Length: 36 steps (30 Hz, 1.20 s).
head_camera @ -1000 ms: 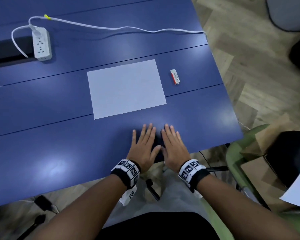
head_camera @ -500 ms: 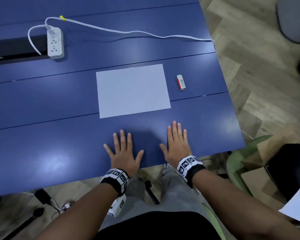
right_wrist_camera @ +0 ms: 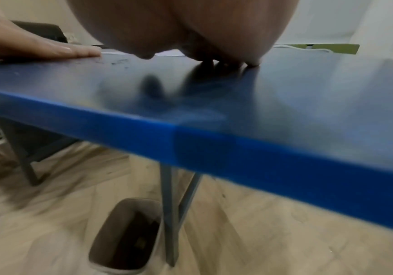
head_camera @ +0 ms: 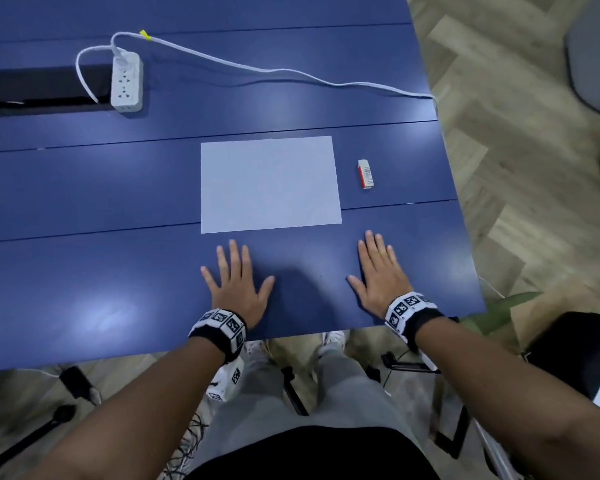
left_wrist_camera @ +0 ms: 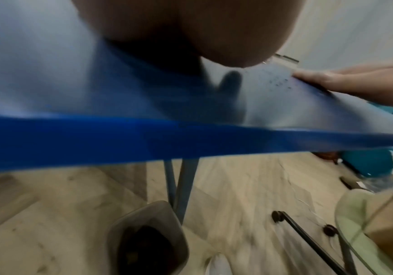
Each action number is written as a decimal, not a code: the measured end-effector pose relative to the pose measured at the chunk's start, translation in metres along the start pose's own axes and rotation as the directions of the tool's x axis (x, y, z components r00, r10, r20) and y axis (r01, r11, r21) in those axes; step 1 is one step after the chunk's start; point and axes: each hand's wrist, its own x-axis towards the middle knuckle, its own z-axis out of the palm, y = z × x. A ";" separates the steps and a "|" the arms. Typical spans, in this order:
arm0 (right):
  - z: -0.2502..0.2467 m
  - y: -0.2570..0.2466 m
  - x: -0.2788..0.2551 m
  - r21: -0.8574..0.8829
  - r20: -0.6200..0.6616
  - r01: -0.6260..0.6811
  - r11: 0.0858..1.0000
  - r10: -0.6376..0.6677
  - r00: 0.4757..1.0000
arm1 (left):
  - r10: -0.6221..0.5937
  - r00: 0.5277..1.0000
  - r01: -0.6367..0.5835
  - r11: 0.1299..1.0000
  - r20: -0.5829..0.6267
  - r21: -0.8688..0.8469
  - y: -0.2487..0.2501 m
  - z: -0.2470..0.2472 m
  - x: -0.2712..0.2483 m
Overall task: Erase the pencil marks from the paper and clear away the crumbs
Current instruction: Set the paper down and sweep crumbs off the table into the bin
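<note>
A blue table (head_camera: 84,271) is filling the left and centre of the head view, pale herringbone wood flooring (head_camera: 520,140) is showing at the right, and a grey bin (right_wrist_camera: 125,236) is standing beneath the tabletop.

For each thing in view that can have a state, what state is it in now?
left hand: open, flat on table, holds nothing
right hand: open, flat on table, holds nothing
paper: flat; marks not discernible
eraser: lying right of paper, untouched
power strip: one plug inserted
</note>
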 end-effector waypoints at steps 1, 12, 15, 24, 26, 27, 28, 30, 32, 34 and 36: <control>0.004 -0.006 -0.001 0.009 -0.013 -0.008 1.000 0.008 1.000 | 0.045 0.999 -0.045 0.998 0.025 0.033 0.003 0.005 0.000; 0.008 -0.029 -0.035 0.214 -0.145 0.137 0.967 -0.107 0.984 | 0.617 0.740 -0.666 0.728 0.268 0.165 0.076 0.020 -0.003; 0.001 0.004 -0.020 0.185 -0.179 0.002 0.983 0.031 0.983 | 0.687 0.688 -0.716 0.694 0.233 0.068 0.074 0.014 -0.006; 0.008 -0.020 0.000 -0.016 -0.039 0.055 0.998 -0.055 0.998 | 0.116 0.978 -0.163 0.943 -0.171 -0.291 -0.010 -0.019 -0.011; 0.013 -0.042 -0.008 -0.026 0.000 0.171 0.985 -0.171 0.985 | -0.005 0.988 -0.020 0.987 -0.156 -0.159 -0.033 -0.014 -0.016; 0.016 -0.052 -0.013 -0.024 0.020 0.222 0.975 -0.222 0.975 | -0.045 0.990 0.031 0.994 -0.137 -0.102 -0.041 -0.010 -0.020; 0.020 -0.061 -0.019 -0.025 0.035 0.270 0.962 -0.269 0.962 | -0.079 0.990 0.073 0.996 -0.113 -0.057 -0.048 -0.005 -0.023; 0.025 -0.072 -0.028 -0.042 0.061 0.365 0.930 -0.362 0.930 | -0.140 0.988 0.139 0.990 -0.072 -0.016 -0.053 0.005 -0.030; 0.026 -0.073 -0.037 -0.048 0.055 0.428 0.903 -0.425 0.903 | -0.152 0.987 0.152 0.988 -0.053 -0.013 -0.049 0.013 -0.035; 0.020 -0.063 -0.041 -0.008 -0.005 0.418 0.908 -0.419 0.908 | -0.092 0.995 0.092 0.996 -0.047 0.001 -0.035 0.021 -0.038; 0.010 -0.044 -0.040 0.058 -0.074 0.353 0.934 -0.349 0.934 | 0.027 0.999 -0.025 0.999 -0.040 0.032 -0.015 0.027 -0.040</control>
